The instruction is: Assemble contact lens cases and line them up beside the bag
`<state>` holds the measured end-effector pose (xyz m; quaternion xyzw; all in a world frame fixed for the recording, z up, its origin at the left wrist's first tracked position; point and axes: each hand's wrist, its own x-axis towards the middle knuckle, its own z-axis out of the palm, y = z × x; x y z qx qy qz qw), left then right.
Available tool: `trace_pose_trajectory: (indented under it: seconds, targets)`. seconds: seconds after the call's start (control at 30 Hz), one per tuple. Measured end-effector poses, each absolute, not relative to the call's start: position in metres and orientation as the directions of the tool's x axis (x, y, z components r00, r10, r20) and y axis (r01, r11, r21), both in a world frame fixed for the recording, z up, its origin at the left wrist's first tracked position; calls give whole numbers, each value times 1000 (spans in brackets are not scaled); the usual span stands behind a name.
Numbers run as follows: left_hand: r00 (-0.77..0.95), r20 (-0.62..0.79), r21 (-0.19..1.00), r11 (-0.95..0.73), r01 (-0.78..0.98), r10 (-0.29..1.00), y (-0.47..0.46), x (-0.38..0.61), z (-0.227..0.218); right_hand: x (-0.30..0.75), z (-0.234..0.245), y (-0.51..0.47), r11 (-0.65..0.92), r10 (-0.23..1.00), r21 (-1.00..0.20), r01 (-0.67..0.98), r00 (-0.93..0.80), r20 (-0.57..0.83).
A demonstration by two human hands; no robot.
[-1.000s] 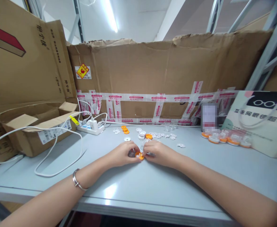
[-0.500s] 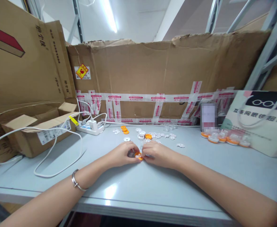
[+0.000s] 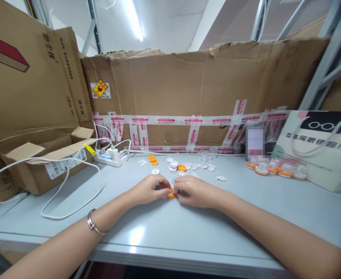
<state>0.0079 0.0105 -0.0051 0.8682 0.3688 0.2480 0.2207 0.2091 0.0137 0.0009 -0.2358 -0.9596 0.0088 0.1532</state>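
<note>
Both hands meet over a small orange round part point(image 3: 171, 195) just above or on the grey table. My left hand point(image 3: 151, 190) is closed on its left side, the thumb lying across the top. From the right, the bent fingers of my right hand point(image 3: 192, 190) pinch at the same part, and they hide much of it. Just beyond the hands are white round parts point(image 3: 173, 166), an orange ring point(image 3: 181, 167) and a white ring point(image 3: 155, 171). A loose group of small white pieces point(image 3: 199, 167) lies behind my right hand.
Orange rings point(image 3: 152, 159) lie near a power strip point(image 3: 112, 156) with white cables. Clear cups point(image 3: 208, 155) stand at the back. Orange-based clear containers point(image 3: 285, 170) sit by a paper bag point(image 3: 318, 151) and a phone point(image 3: 255, 142). Cardboard walls the back and left.
My left thumb has moved up over the orange part and now covers more of it. The hands otherwise stay in place, and the view has shifted very slightly.
</note>
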Motion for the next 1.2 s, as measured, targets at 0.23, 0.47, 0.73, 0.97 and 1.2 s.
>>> trace_pose_trajectory:
  seconds: [0.23, 0.47, 0.73, 0.97, 1.2]
  targets:
    - [578, 299, 565, -629, 534, 760, 13, 10, -8, 208, 3, 13, 887, 461, -156, 434, -844, 274]
    - [573, 243, 658, -567, 496, 783, 16, 8, -11, 206, -1, 13, 886, 462, -186, 425, -841, 280]
    - [565, 233, 671, -551, 496, 792, 17, 8, -10, 206, 0, 13, 890, 455, -179, 420, -844, 284]
    - [556, 237, 672, -548, 498, 797, 15, 8, -10, 207, -2, 16, 896, 443, -173, 408, -839, 315]
    - [566, 243, 667, -559, 493, 788, 14, 7, -8, 208, -4, 20, 902, 430, -192, 386, -840, 330]
